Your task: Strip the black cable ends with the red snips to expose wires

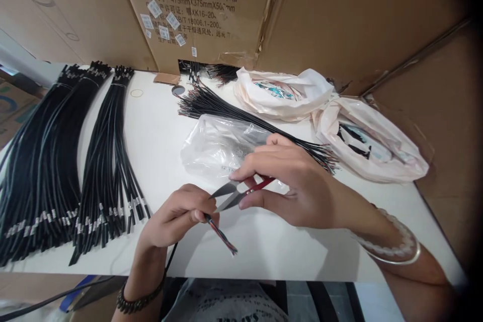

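My left hand [184, 214] is closed around a black cable [221, 235], whose stripped end with thin coloured wires points down to the right. In my right hand [290, 181] is a pair of scissors [232, 198] with red handles. Their blades are spread apart and reach to the fingers of my left hand, just above the cable end. Whether a blade touches the cable I cannot tell. Behind my hands lies a clear plastic bag [215, 148] with small grey contents. A bundle of black cables [241, 118] with bare wire ends runs behind the bag.
Several bundles of black cables [49, 151] with silvery bands lie on the left of the white table [151, 110]. Two white lined bags [400, 161] holding scraps stand at the right. Cardboard boxes [211, 20] wall off the back.
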The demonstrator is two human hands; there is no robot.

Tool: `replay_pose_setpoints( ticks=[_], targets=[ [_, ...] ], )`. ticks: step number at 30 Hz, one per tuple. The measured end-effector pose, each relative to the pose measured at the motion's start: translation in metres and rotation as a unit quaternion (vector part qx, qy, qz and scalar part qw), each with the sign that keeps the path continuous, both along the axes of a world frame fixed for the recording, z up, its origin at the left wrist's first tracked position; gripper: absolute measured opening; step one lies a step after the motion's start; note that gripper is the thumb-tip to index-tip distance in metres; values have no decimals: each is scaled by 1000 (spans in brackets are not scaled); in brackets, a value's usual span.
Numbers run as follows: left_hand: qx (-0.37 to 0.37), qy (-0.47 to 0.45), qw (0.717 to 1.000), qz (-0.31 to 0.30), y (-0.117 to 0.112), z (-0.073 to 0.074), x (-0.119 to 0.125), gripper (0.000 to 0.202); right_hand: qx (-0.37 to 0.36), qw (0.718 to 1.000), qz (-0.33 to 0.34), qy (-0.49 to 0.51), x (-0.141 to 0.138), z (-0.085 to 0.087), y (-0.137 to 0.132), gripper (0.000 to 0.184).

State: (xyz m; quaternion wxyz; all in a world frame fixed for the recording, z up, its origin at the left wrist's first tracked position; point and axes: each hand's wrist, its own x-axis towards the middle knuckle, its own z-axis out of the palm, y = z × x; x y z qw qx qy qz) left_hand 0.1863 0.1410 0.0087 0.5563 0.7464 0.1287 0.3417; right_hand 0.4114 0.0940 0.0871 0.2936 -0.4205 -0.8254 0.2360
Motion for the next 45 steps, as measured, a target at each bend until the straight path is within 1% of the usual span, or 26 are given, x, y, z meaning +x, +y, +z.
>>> replay_pose_setpoints(
  ticks=[3,5,8,11,17,19,25,27,33,36,40,45],
  targets=[
    [10,-1,1000,-5,0,-1,-1,45,0,999,3,-37,-3,4,-1,13],
    [12,-1,1000,-3,-1,-1,-2,45,-14,1000,1,-19,-5,2,-2,10],
    [10,7,1000,4,-3,-2,-4,47,-45,998,-2,41,-8,-4,-3,8],
    [9,17,1000,6,-4,-2,-6,50,-57,995,-6,78,-10,-7,-2,8],
    [19,34,999,-1,-4,-4,-10,54,-86,993,17,78,-13,-3,-3,9],
    [22,35,999,-15,-3,-4,-10,53,-98,992,23,80,-14,-2,-4,9],
    [30,47,995,-89,0,-2,-11,48,-121,990,30,67,-13,0,-4,8],
    [35,49,993,-102,1,0,-12,45,-134,988,33,67,-11,1,-4,8],
    [95,50,989,-105,1,11,-12,33,-189,979,37,60,-9,8,-8,9],
    [116,35,987,-108,1,15,-9,29,-197,979,23,36,-9,11,-9,9],
    [117,-4,987,-112,1,16,-6,26,-210,977,33,15,-8,13,-9,9],
    [116,-1,983,-140,2,17,-6,23,-209,977,24,-13,-7,17,-10,7]
  ],
)
